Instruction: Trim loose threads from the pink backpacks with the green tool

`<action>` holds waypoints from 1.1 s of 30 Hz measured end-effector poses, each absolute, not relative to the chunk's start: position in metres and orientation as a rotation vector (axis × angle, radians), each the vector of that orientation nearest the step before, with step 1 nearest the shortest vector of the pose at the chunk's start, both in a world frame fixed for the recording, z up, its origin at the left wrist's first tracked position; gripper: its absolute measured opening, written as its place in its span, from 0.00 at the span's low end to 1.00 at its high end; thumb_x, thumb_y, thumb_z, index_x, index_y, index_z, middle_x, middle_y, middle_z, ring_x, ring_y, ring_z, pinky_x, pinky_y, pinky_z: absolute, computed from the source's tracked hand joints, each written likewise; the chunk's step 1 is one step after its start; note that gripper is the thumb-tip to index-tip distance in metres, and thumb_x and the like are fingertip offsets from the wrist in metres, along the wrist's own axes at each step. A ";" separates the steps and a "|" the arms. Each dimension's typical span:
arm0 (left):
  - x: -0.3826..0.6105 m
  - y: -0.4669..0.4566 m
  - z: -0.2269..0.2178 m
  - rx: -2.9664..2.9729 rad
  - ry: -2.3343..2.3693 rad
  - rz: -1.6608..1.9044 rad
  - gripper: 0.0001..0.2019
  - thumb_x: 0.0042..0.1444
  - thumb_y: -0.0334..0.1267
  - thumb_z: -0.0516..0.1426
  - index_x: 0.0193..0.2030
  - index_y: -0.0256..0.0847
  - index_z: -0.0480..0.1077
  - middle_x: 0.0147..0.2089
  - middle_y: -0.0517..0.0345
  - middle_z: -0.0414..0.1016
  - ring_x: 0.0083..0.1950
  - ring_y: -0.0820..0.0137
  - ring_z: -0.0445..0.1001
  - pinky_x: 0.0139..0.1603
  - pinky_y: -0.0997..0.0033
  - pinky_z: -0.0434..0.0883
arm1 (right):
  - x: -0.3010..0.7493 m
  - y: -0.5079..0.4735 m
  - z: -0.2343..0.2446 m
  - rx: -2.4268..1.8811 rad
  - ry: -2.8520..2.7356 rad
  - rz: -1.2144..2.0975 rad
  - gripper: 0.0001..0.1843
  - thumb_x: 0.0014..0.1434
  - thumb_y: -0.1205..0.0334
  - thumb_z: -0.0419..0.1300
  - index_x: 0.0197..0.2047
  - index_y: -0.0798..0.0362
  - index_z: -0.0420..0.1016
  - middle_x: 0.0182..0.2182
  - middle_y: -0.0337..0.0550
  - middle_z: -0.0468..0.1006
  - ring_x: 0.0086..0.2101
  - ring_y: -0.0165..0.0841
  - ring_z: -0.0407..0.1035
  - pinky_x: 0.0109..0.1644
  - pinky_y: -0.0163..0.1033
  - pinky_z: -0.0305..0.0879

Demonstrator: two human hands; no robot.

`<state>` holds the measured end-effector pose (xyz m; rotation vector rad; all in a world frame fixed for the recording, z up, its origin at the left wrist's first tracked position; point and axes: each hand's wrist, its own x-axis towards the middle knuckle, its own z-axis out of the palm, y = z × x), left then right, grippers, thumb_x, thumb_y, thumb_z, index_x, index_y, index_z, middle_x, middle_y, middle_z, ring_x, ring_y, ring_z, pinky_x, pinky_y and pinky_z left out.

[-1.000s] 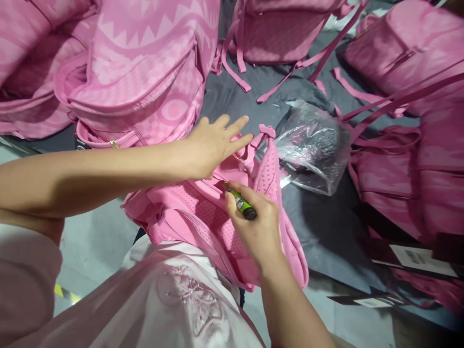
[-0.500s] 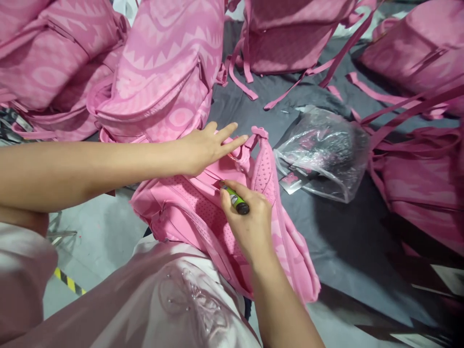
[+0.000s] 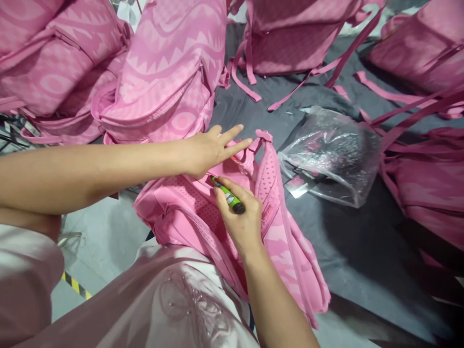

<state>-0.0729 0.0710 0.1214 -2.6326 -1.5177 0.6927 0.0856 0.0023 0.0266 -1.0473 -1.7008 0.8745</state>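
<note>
A pink backpack [image 3: 195, 227] lies across my lap and the edge of the grey-covered table, its perforated back padding facing up. My left hand [image 3: 210, 150] rests on its upper part, fingers spread, with nothing gripped. Close beside it, my right hand [image 3: 241, 212] is closed around a green pen-like tool [image 3: 230, 197] with a dark tip and a black end. The tip points up and left at the pink fabric near my left palm. Whether it touches the fabric I cannot tell. A padded strap [image 3: 268, 169] stands up to the right of both hands.
A clear plastic bag [image 3: 337, 159] with dark and pink contents lies on the grey cloth [image 3: 348, 241] to the right. Several other pink backpacks surround it, including a patterned one [image 3: 163, 72] behind my left hand. Loose straps [image 3: 250, 82] trail over the cloth.
My right hand has shifted slightly left with the green pen-like tool, showing more of its body. My left hand stays spread on the backpack. The view has moved a little.
</note>
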 end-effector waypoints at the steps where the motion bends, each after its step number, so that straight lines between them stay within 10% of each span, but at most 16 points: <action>1: -0.073 0.072 0.123 -2.646 -1.510 0.706 0.61 0.45 0.29 0.62 0.77 0.45 0.24 0.80 0.39 0.23 0.71 0.43 0.56 0.62 0.53 0.70 | 0.086 0.003 0.026 -1.048 -1.698 0.869 0.12 0.62 0.61 0.64 0.49 0.51 0.82 0.46 0.46 0.85 0.44 0.40 0.80 0.55 0.49 0.74; 27: -0.083 0.083 0.123 -2.697 -1.589 0.701 0.62 0.49 0.27 0.61 0.74 0.56 0.15 0.78 0.40 0.14 0.74 0.45 0.55 0.62 0.54 0.68 | 0.087 0.007 0.028 -1.097 -1.703 0.861 0.12 0.62 0.60 0.65 0.48 0.49 0.83 0.41 0.44 0.86 0.39 0.40 0.80 0.50 0.49 0.74; 33: -0.088 0.080 0.125 -2.620 -1.829 0.728 0.59 0.54 0.28 0.58 0.73 0.57 0.12 0.79 0.31 0.26 0.62 0.54 0.74 0.52 0.63 0.74 | 0.088 0.007 0.032 -1.103 -1.733 0.821 0.11 0.63 0.60 0.64 0.48 0.50 0.82 0.41 0.44 0.86 0.39 0.40 0.80 0.49 0.48 0.74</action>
